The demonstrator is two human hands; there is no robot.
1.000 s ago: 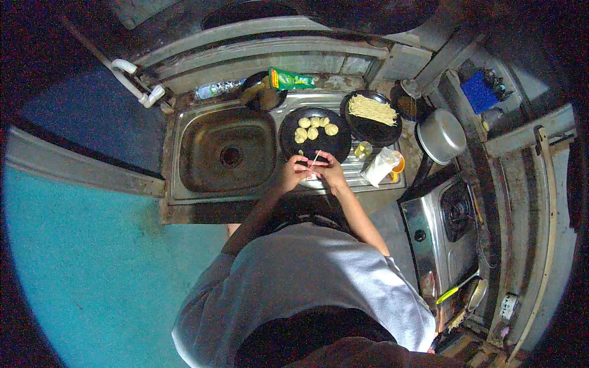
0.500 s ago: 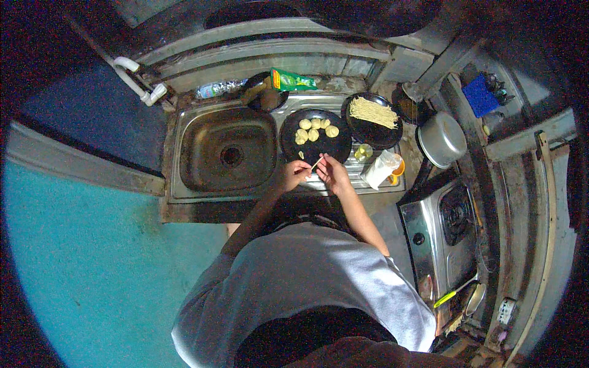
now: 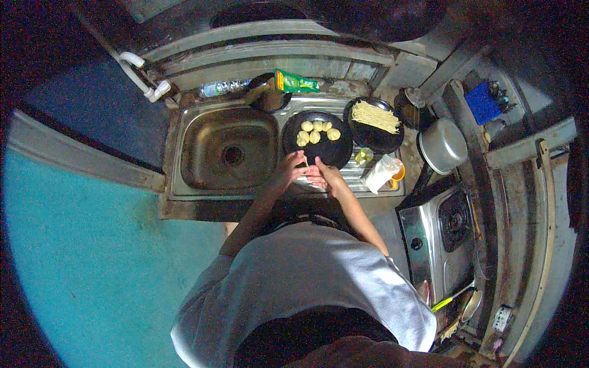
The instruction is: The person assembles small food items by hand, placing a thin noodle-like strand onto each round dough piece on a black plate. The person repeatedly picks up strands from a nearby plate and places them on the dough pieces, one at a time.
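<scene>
At the near edge of a round black plate [image 3: 331,156], my left hand [image 3: 291,173] is closed on a thin pale dough strip [image 3: 306,161], which stands nearly upright at the fingertips. Facing it, my right hand [image 3: 329,176] has its thumb raised and its fingers stretched towards the left palm; nothing shows in its grip. Several pale yellow dough balls [image 3: 315,137] sit grouped on the far half of the plate. Behind to the right, a second black plate [image 3: 374,142] carries a row of thin pale strips [image 3: 375,117].
A steel sink basin [image 3: 211,150] lies to the left. Right of the plate stand a small glass [image 3: 364,156], a white bag [image 3: 381,174] and an orange mug [image 3: 399,172]. Farther right are a metal pot [image 3: 443,144] and a gas stove [image 3: 429,236]. A green packet [image 3: 296,81] lies at the back.
The strip has turned from slanting between both hands to nearly upright in my left hand. My right hand's fingers have let go of its end and swung towards the left palm.
</scene>
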